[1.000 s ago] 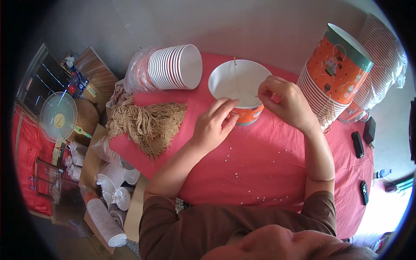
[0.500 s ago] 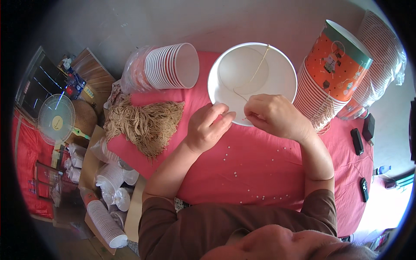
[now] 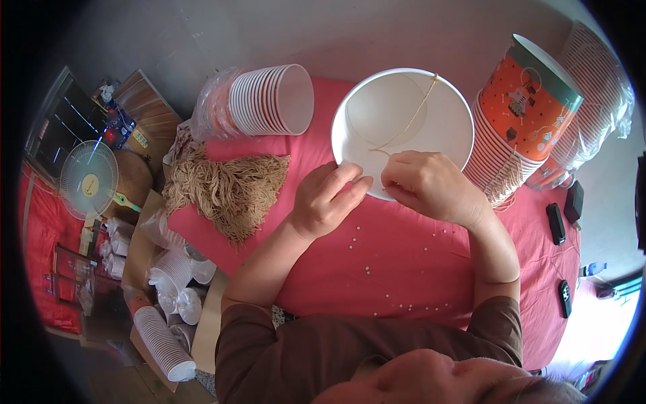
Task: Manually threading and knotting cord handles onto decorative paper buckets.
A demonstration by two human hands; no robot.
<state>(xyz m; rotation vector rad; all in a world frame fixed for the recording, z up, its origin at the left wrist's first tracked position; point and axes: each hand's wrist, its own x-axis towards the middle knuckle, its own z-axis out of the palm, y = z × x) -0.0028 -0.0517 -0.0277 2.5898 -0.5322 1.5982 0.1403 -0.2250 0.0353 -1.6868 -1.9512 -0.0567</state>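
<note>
A large white paper bucket (image 3: 356, 148) lies with its open mouth toward me on the table. From a spot on its far rim, a thin tan cord (image 3: 412, 121) runs down across the opening to the near side. My left hand (image 3: 328, 200) holds the near left rim, thumb and fingers pinched at the edge. At the near right rim my right hand (image 3: 434, 185) is closed on the cord's end, fingers bent inward; the fingertips are partly hidden. A bundle of tan cords (image 3: 229, 192) rests left of my left hand.
A stack of white buckets (image 3: 269, 101) in plastic lies at the back left. Right stands an orange and green printed bucket (image 3: 531, 101) on a stack, cords hanging on it. White bits (image 3: 368, 271) dot the red cloth (image 3: 323, 269). A carton (image 3: 202, 350) with wrapped cups stands lower left.
The bucket has shifted slightly right and turned a little, its cord's far end moving right along with the rim. Both hands keep their holds, with a small shift of the right hand.
</note>
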